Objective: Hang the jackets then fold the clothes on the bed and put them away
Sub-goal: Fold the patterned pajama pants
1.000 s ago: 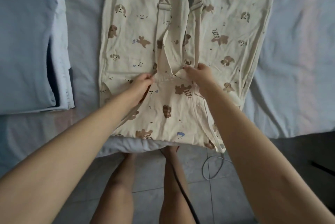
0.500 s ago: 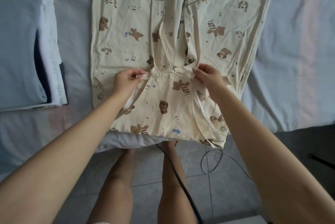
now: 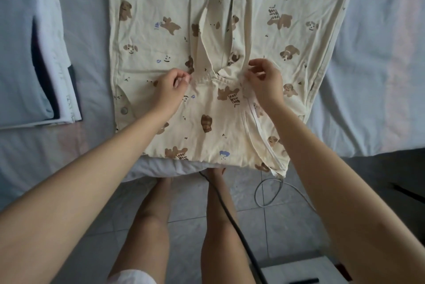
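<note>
Printed garment [image 3: 161, 37] — pinched, both hands

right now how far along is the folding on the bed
Done: a folded stack lies at the left of the bed. In hand: the left hand and right hand pinch a seam of the cream dog-print garment, which is spread flat. Left: folding it and putting everything away.

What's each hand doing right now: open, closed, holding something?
Left hand: closed, pinching the top hem of the dog-print garment.
Right hand: closed, pinching the same hem at its other end.
</note>
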Available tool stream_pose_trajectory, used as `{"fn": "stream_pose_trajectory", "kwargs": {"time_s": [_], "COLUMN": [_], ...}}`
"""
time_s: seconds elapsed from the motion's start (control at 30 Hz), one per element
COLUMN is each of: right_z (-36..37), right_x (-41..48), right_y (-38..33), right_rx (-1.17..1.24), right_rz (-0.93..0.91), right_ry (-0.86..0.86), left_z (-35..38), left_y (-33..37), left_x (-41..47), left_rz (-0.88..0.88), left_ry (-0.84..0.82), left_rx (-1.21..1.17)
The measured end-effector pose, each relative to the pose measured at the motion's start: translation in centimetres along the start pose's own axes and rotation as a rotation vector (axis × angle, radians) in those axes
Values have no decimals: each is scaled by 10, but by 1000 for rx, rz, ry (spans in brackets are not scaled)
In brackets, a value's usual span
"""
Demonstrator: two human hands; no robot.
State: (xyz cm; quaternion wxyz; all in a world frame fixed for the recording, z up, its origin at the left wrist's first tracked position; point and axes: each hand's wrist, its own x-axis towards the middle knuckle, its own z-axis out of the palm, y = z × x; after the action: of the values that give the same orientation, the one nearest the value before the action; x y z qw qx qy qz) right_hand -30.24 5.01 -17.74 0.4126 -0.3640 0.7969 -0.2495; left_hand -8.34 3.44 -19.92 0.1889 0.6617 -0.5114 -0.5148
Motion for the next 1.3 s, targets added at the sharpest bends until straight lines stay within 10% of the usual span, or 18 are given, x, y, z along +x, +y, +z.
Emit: {"fn": "stream_pose_trajectory", "kwargs": {"time_s": [0.1,0.3,0.73,0.87,1.03,1.3], "right_z": [-22,-37,-7,18,48,18], "right_x": [-35,-113,-116,-134,-108,-49], "right_y": [15,60,77,66,62,68], "right_rx": [-176,-663,-460,-668,-1016,-834], "right_rz": [-67,-134,-109,-318,-828,-311], "right_ry": [62,-428,-148,74,-286,-81], "left_z": [3,4,-4,3,15,-13], "left_y": [-2,0,-8,-13,-41,-50], "left_x": [-8,-6,-8,-32,-61,-23], "left_rz": [34,26,62,377,773,771], "left_ry": [-35,-17,60,213,-139,-285], "left_rx": [73,234,202,576,1003,1046]}}
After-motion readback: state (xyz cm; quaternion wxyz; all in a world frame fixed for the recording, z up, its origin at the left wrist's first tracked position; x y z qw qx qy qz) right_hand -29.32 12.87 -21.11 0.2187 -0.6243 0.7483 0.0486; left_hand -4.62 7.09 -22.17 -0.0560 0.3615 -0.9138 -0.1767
